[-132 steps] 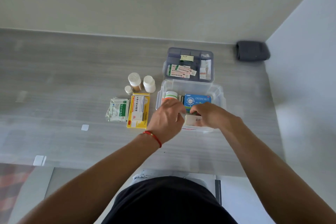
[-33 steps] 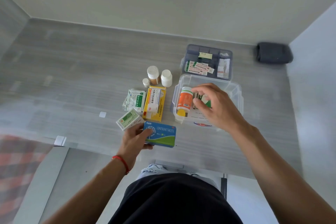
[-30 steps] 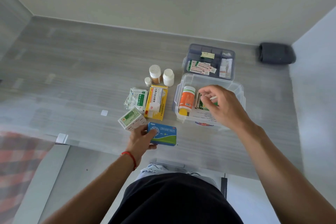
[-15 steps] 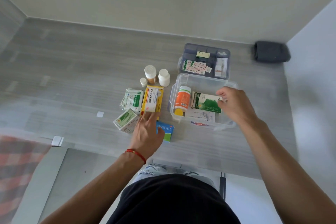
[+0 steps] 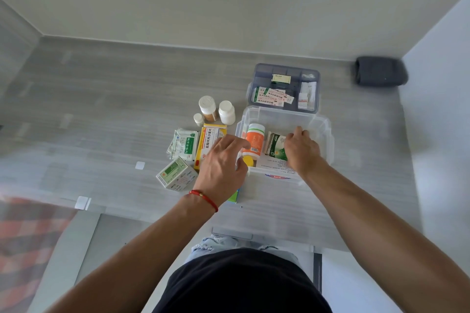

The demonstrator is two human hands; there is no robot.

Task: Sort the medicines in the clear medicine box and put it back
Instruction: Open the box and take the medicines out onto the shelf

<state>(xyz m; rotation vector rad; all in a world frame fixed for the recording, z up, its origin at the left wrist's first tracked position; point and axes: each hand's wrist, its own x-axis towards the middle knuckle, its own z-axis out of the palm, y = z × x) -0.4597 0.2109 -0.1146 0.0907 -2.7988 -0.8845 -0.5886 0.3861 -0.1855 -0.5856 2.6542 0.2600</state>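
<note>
The clear medicine box (image 5: 326,132) stands on the grey table. In it lie an orange bottle (image 5: 253,141) with a yellow cap, a green packet (image 5: 276,145) and a paper leaflet. My right hand (image 5: 301,148) is inside the box, fingers on the green packet. My left hand (image 5: 223,160) hovers open at the box's left wall, above the yellow carton (image 5: 209,140). A blue-green box (image 5: 234,197) lies mostly hidden under my left wrist.
A grey divided tray (image 5: 284,71) with sachets and plasters sits behind the box. Three white-capped bottles (image 5: 216,109), white-green sachets (image 5: 183,145) and a white-green carton (image 5: 175,173) lie to the left. A dark cloth roll (image 5: 379,71) rests at the back right corner.
My left hand let go of the blue-green box on the table and moved up towards the box's left wall. My right hand shifted from the box's right rim onto the green packet.
</note>
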